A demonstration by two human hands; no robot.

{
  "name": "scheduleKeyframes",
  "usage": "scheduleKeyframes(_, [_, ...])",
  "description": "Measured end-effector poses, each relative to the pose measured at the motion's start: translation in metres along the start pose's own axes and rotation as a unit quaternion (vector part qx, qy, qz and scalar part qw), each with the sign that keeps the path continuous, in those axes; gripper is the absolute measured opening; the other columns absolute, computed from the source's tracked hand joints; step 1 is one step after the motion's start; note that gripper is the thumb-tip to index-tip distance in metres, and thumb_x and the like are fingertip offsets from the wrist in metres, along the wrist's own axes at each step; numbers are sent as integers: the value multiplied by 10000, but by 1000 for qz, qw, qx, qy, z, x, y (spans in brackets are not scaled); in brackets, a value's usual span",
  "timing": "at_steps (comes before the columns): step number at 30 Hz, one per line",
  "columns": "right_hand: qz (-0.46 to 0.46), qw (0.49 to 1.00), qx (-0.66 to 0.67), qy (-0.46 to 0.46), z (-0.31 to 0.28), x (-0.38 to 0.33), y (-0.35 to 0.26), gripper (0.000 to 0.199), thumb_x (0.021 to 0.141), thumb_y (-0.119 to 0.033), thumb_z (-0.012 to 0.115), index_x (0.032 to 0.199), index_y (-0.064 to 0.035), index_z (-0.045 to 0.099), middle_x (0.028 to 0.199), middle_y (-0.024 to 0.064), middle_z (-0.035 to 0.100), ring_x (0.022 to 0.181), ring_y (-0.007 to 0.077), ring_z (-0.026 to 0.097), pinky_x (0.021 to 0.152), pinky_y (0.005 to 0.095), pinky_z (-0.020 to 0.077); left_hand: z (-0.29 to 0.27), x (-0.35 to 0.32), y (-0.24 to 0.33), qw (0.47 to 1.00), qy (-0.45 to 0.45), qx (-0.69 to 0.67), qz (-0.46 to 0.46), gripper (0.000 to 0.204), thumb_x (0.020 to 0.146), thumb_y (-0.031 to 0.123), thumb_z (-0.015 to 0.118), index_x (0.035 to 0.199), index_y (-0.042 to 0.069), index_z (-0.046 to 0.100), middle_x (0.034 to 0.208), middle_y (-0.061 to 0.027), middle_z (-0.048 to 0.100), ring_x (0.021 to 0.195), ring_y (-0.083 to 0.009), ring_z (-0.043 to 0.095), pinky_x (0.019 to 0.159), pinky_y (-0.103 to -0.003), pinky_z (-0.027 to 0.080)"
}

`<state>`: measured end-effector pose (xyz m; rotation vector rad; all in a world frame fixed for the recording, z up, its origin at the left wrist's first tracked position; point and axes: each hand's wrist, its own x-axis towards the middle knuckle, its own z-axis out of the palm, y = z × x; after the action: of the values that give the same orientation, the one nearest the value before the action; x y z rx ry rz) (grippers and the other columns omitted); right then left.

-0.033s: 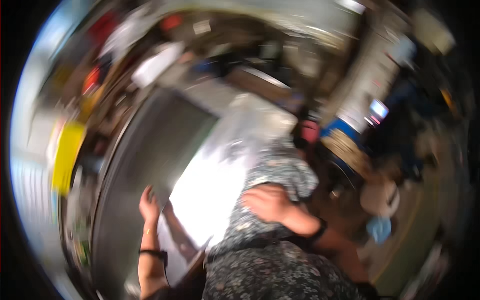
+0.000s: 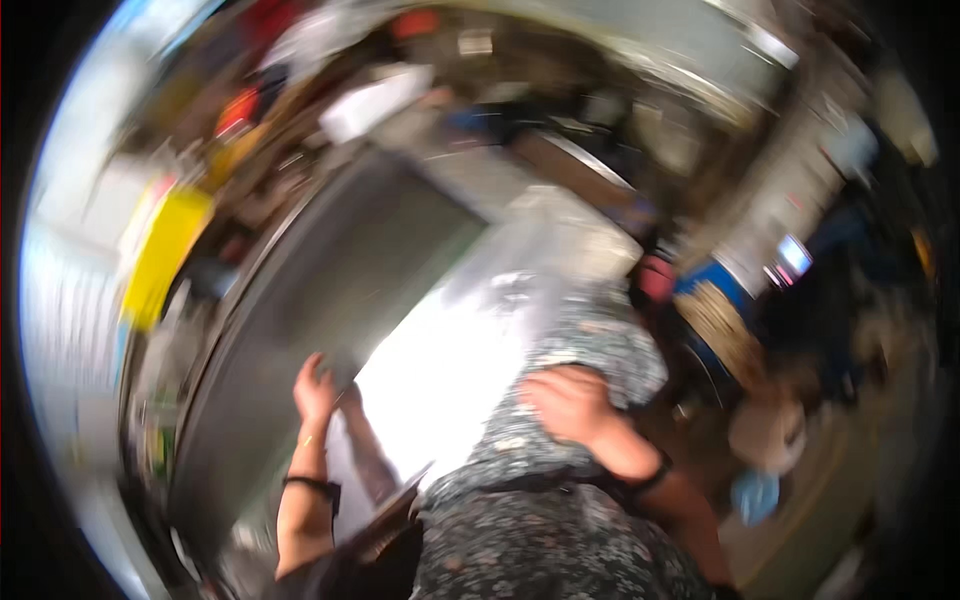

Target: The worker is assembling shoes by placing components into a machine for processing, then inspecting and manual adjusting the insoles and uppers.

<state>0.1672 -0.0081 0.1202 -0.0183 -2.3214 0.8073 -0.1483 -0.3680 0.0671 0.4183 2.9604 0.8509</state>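
My left hand (image 2: 316, 390) is raised over the dark grey flat surface (image 2: 350, 230), beside the edge of a glaring white sheet-like area (image 2: 440, 370). Its fingers look loosely apart, with nothing visible in them. My right hand (image 2: 570, 403) lies with fingers stretched over light grey patterned cloth (image 2: 600, 345). Below it, dark floral cloth (image 2: 530, 550) covers my body. Dark bands circle both forearms. Motion blur hides the finer finger detail, and glare washes out the white area's surface.
A yellow object (image 2: 165, 255) stands beyond the grey surface on the left. At the back lies a white object (image 2: 375, 103) among blurred clutter. To the right are a lit screen (image 2: 793, 258), a blue-edged container (image 2: 715, 300), a pale round object (image 2: 767, 435) and a light-blue item (image 2: 755, 497).
The whole view has swung, so the surroundings sit farther right and slightly turned. Both hands keep nearly the same place relative to the grey surface and the cloth.
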Motion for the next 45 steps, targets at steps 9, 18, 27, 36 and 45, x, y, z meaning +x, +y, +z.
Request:
scheduleKeyframes(9, [-16,1000,4,-3,6,-2,-20,145,702,-20,758,839,-48,718,827,87,691,717,280,650,650,361,533,-54,-97,-123,971,181,59,-141,339,864,100,637,1199,47,647,1357,-173,562,1287,-338,505,1088,-390,395])
scheduleKeyframes(18, [-6,1000,17,11,6,7,-30,110,733,-43,752,831,-27,706,811,110,690,712,303,655,664,371,531,-18,-90,-108,979,169,8,-118,373,922,208,586,1235,5,601,1356,-216,542,1299,-364,477,1109,-427,355])
scheduleKeyframes(27, [15,999,-33,26,11,1,-21,131,804,-9,653,923,15,701,946,158,704,806,334,672,732,394,538,-1,-94,-68,977,142,159,-9,487,965,293,512,1358,6,486,1470,-211,422,1398,-374,334,1170,-474,239])
scheduleKeyframes(36, [-10,1000,-18,-5,9,-2,-21,138,709,18,735,838,-31,725,900,111,715,751,295,666,674,359,539,-14,-83,-101,974,172,144,-4,484,925,254,574,1337,7,511,1473,-210,419,1414,-376,312,1175,-486,220])
scheduleKeyframes(45, [-21,999,-19,-19,10,2,-23,109,758,-65,739,848,-21,696,926,125,712,745,313,653,667,374,518,-99,-52,-220,850,266,162,-424,715,818,354,660,1367,-39,425,1467,-278,365,1366,-443,335,1144,-466,291])
